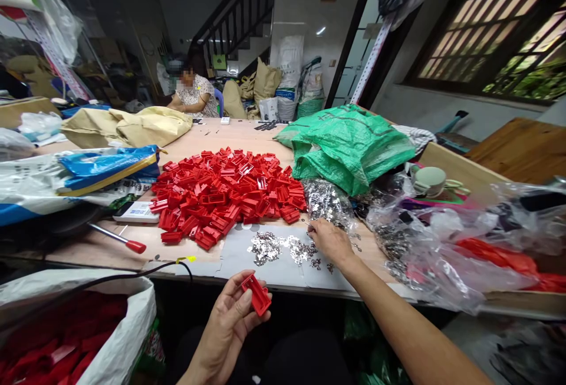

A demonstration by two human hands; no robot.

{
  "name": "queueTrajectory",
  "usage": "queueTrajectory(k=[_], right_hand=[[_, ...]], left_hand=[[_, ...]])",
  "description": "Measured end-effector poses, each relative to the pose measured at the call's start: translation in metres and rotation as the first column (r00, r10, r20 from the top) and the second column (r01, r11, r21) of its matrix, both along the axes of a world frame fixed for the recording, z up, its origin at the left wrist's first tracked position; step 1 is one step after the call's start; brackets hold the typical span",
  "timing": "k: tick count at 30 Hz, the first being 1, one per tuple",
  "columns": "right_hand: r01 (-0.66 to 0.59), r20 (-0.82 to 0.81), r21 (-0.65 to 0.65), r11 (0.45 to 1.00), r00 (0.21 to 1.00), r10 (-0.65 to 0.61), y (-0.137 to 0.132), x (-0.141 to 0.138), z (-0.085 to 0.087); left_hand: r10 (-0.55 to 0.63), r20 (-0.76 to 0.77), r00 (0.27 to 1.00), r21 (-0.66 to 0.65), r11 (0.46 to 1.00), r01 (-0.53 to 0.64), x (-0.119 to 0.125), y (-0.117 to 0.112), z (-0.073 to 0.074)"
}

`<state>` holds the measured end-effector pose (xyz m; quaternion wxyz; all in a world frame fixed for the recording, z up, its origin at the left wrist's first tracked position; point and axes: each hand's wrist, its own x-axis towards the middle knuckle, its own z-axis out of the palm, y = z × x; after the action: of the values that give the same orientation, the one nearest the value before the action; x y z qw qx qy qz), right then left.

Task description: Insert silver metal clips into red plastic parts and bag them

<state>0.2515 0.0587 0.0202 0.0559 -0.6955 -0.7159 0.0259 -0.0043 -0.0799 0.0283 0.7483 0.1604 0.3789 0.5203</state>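
Observation:
My left hand [232,320] is closed round a small red plastic housing [256,294], held below the table's front edge. My right hand [329,240] reaches out over a scatter of small silver metal pieces [278,247] on a grey sheet, fingers bent down among them at the edge of a bigger silver heap [327,199]; whether it pinches one is hidden. Behind the pieces lies a large pile of red plastic housings [225,193].
A green woven bag [349,143], clear plastic bags [446,243] and a cup [428,180] fill the right. A red-handled screwdriver [119,237], blue-white bags [79,175] and a white sack of red parts [88,338] are on the left. Another person [192,93] sits at the far end.

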Motion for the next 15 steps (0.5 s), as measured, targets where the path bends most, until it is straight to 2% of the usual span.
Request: queueTrajectory(k=[4, 8, 13, 15], right_hand=[[-0.017, -0.033, 0.015, 1.0, 0.999, 0.018, 0.0, 0.002, -0.001], [-0.076, -0.145, 0.08, 0.994, 0.986, 0.087, -0.004, 0.0, 0.002], [-0.12, -0.341, 0.155, 0.981, 0.925, 0.167, -0.013, -0.014, 0.01], [-0.145, -0.447, 0.165, 0.976, 0.871, 0.205, -0.018, -0.022, 0.014]], left_hand=[[-0.009, -0.019, 1.0, 0.013, 1.0, 0.01, 0.0, 0.001, -0.001], [0.013, -0.038, 0.999, 0.033, 0.999, -0.011, 0.002, 0.001, -0.003], [0.083, -0.143, 0.986, 0.143, 0.988, -0.063, 0.003, 0.005, -0.011], [0.102, -0.181, 0.978, 0.208, 0.976, -0.063, 0.003, 0.007, -0.012]])
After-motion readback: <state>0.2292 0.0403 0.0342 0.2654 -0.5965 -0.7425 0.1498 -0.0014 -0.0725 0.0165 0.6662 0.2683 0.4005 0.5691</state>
